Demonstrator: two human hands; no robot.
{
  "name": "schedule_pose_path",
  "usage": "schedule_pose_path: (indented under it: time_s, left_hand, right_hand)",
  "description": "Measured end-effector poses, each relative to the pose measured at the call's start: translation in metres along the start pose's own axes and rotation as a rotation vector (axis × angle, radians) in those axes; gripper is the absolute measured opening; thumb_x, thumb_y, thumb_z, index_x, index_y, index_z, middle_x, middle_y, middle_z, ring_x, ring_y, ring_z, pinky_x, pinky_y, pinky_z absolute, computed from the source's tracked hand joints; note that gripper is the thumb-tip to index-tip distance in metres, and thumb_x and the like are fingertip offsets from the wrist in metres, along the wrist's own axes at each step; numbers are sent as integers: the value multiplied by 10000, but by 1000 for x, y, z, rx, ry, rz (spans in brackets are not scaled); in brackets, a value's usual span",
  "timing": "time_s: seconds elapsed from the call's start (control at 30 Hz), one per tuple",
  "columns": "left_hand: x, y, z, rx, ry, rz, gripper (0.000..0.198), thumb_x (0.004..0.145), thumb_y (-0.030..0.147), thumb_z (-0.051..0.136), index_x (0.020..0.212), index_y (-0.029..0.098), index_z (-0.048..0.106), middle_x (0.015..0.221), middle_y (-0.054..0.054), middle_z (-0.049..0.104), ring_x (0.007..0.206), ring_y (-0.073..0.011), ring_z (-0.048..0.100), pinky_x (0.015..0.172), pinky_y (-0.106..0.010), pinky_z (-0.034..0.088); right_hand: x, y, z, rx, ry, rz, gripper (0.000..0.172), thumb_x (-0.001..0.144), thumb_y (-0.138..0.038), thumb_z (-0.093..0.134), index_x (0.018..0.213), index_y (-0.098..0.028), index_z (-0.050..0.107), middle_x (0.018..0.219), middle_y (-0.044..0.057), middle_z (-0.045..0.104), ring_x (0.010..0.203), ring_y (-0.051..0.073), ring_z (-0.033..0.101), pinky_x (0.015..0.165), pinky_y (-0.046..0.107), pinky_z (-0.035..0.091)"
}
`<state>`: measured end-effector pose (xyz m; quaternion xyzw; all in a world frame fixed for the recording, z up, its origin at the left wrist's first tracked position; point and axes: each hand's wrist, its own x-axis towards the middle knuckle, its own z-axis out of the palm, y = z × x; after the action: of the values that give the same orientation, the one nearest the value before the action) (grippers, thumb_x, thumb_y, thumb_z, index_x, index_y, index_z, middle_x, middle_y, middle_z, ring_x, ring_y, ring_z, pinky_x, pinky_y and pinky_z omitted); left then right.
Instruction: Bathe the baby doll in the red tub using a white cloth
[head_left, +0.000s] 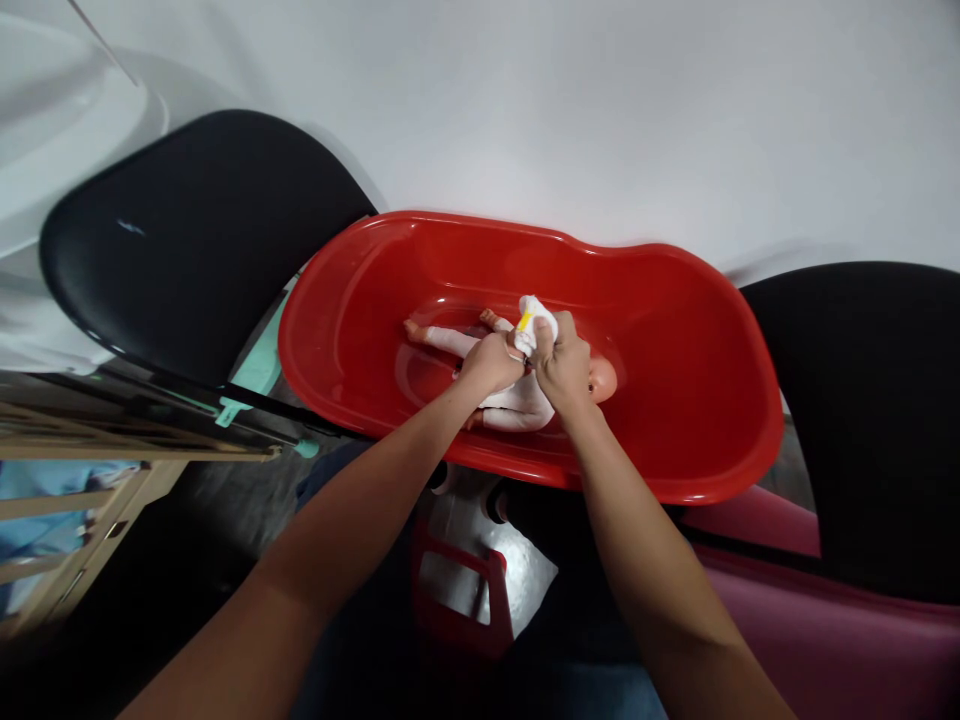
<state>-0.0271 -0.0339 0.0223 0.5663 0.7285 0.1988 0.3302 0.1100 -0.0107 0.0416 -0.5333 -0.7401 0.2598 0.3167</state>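
A baby doll (525, 405) in white clothing lies on its back or side in a red baby bathtub (675, 400), head to the right and feet to the left. Over its chest, my right hand (564, 365) is closed on a crumpled white cloth (534, 325) with a yellow patch, thumb on top. My left hand (495, 365) is closed too and meets the cloth's lower left side; its fingertips are mostly hidden. Both forearms cover the tub's near rim in part, and my hands hide the doll's middle.
Black chair seats stand at the left (202, 230) and right (870, 420) ends of the tub. Behind is a white wall (600, 120). A wooden slatted frame (135, 520) is at lower left, a red stool (465, 600) below the tub, and a pink surface (832, 630) at lower right.
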Motion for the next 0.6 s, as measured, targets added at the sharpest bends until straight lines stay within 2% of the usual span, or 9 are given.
schedule_pose_path:
  time_s: [0.13, 0.23, 0.3, 0.37, 0.47, 0.6]
  left_hand:
    - [-9, 9, -6, 89, 102, 37, 467, 1041, 427, 710, 1455, 221, 642, 1369, -167, 737, 1289, -351, 677, 1080, -447, 519]
    - [-17, 13, -5, 226, 183, 43, 447, 1052, 354, 687, 1457, 175, 630, 1405, -184, 695, 1324, -365, 638, 1108, -452, 506]
    - [-20, 12, -3, 298, 191, 50, 417, 1090, 293, 599, 1483, 156, 613, 1435, -188, 671, 1339, -355, 619, 1125, -445, 496]
    - [-21, 10, 0, 345, 159, 57, 431, 1098, 251, 556, 1511, 134, 597, 1444, -194, 664, 1339, -349, 613, 1131, -442, 491]
    - [-20, 6, 2, 387, 102, 61, 452, 1068, 237, 600, 1501, 106, 610, 1415, -203, 679, 1331, -360, 617, 1120, -450, 503]
    - [-18, 3, 3, 390, 83, 66, 454, 1066, 280, 623, 1487, 111, 627, 1376, -191, 705, 1312, -361, 636, 1102, -449, 524]
  right_hand:
    - [5, -1, -5, 273, 142, 104, 648, 1114, -701, 176, 1012, -241, 620, 889, 92, 694, 830, 237, 674, 737, 364, 543]
    - [6, -1, -10, 299, 5, 39, 558, 1106, -667, 318, 1058, -235, 667, 1020, 106, 743, 950, 254, 701, 834, 392, 576]
    - [4, -1, -12, 214, -123, -62, 486, 1085, -629, 433, 1159, -229, 699, 1150, 111, 769, 1058, 266, 709, 938, 408, 564]
    - [1, -2, -12, 85, -197, -111, 454, 1078, -577, 471, 1222, -216, 707, 1196, 121, 778, 1087, 277, 711, 974, 414, 539]
    - [-1, -6, -11, -89, -255, -78, 442, 1099, -517, 420, 1213, -200, 706, 1132, 135, 795, 1023, 289, 719, 902, 392, 511]
    - [2, -13, -10, -259, -292, 3, 493, 1128, -517, 335, 1203, -197, 702, 1053, 155, 804, 984, 307, 732, 825, 361, 480]
